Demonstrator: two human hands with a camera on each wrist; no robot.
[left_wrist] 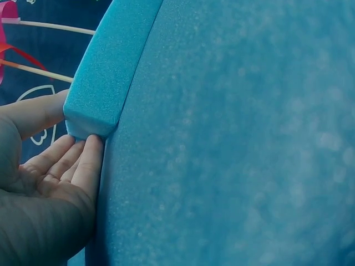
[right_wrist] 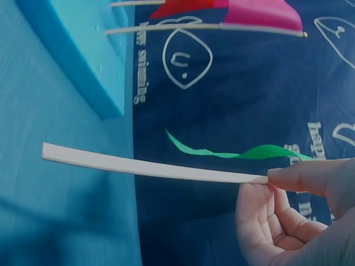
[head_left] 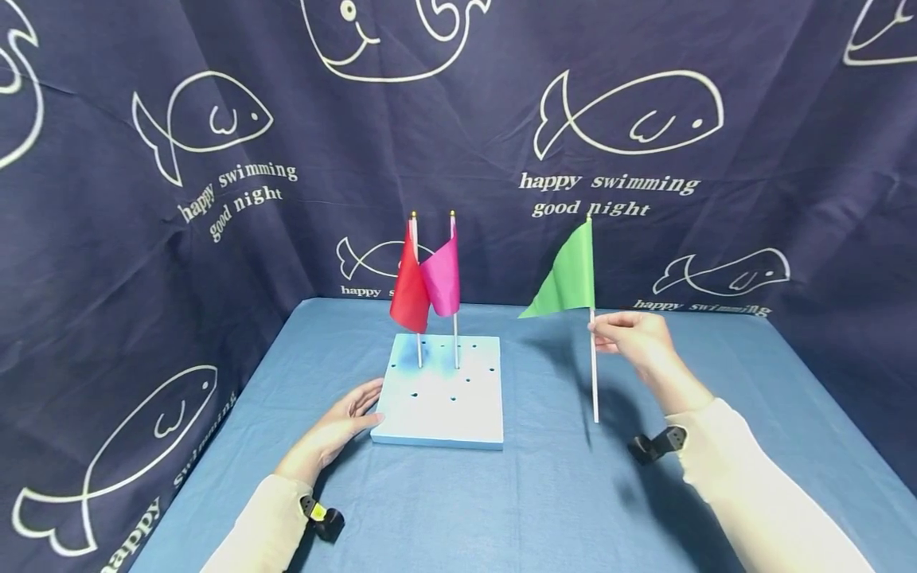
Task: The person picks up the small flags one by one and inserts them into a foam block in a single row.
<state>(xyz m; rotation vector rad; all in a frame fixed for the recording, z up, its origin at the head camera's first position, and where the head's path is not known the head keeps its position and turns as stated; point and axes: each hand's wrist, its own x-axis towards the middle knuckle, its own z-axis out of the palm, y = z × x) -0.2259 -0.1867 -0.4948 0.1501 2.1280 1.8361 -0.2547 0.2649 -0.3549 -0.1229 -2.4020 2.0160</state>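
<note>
In the head view, a pale blue foam board [head_left: 476,410] with several small holes lies on the table. A red flag [head_left: 411,294] and a magenta flag [head_left: 444,274] stand upright in it, their cloths overlapping. My left hand [head_left: 345,418] holds the board's near left corner, thumb on top and fingertips against the side [left_wrist: 83,155]. To the right of the board, my right hand [head_left: 636,338] pinches the white stick of a green flag [head_left: 571,274] between thumb and fingers, just below the cloth. The stick's lower end [right_wrist: 61,152] points down beside the board.
A blue cloth [head_left: 544,493] covers the table. Dark blue curtains [head_left: 458,143] with white fish drawings and lettering hang at the back and both sides. A small black camera is strapped to each wrist.
</note>
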